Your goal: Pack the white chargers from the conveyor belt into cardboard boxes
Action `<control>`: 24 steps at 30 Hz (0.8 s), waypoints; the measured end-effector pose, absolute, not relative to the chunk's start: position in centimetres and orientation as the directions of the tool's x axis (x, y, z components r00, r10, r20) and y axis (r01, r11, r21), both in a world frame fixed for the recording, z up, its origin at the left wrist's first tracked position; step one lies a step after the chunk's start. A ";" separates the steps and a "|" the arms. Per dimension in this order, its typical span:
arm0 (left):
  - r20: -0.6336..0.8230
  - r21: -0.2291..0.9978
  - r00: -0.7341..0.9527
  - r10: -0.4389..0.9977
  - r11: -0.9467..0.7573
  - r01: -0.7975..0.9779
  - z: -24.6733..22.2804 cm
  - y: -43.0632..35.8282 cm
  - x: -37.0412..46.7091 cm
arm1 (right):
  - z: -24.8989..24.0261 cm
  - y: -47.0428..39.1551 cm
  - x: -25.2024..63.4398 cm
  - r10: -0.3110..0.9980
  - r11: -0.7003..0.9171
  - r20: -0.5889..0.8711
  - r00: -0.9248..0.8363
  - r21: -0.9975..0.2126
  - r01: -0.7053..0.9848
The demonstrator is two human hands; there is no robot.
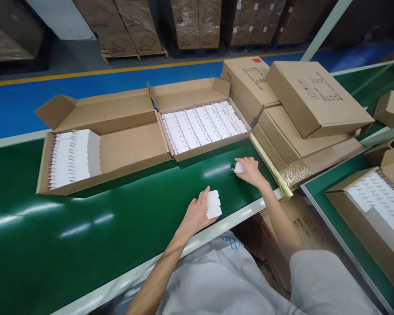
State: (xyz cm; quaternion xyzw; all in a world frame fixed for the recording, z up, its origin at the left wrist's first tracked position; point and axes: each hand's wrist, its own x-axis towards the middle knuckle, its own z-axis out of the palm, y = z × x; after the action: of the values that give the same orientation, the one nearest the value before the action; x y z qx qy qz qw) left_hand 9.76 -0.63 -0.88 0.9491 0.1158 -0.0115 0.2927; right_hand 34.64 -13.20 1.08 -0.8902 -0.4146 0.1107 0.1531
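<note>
My left hand [198,212] is closed on a stack of white pieces with scalloped edges [214,204], above the green surface near its front edge. To the right and farther forward, my right hand [249,169] grips a small white piece [239,167]. Beyond my hands an open carton [210,146] is filled with rows of white pieces [200,124] with small metal pins. Left of it, a second open carton [134,140] holds similar white pieces [74,157] along its left side, and its brown bottom shows on the right.
Closed cardboard boxes [318,96] are stacked at the right end of the green surface [124,218]. A further open carton of white pieces [381,205] lies on another green surface at far right. Palletised boxes [197,22] stand behind the blue floor strip.
</note>
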 end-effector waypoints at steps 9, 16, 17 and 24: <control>-0.033 0.478 0.858 0.512 -0.746 0.463 -1.5 0.4 5.6 | -3.4 -4.1 22.4 0.887 -0.142 -0.056 0.457 -0.978 0.155; -0.100 0.524 0.872 0.478 -0.720 0.455 -1.2 -0.7 7.9 | -0.5 -8.0 24.9 0.983 -0.118 -0.048 0.178 -0.905 0.409; -0.104 0.533 0.879 0.466 -0.720 0.444 -1.2 -0.7 8.2 | 0.3 -8.6 25.2 0.992 -0.119 -0.077 0.103 -0.848 0.516; -0.123 0.553 0.894 0.431 -0.719 0.422 -2.0 -1.4 10.9 | 0.9 -9.9 25.1 0.979 -0.063 -0.201 -0.024 -0.414 0.908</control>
State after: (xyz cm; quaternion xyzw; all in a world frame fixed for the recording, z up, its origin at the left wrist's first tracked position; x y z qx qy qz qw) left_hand 10.85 -1.39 -1.99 0.9270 0.2300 0.0072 0.2962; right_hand 25.15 -9.94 0.89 -0.6941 -0.6797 0.2230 0.0801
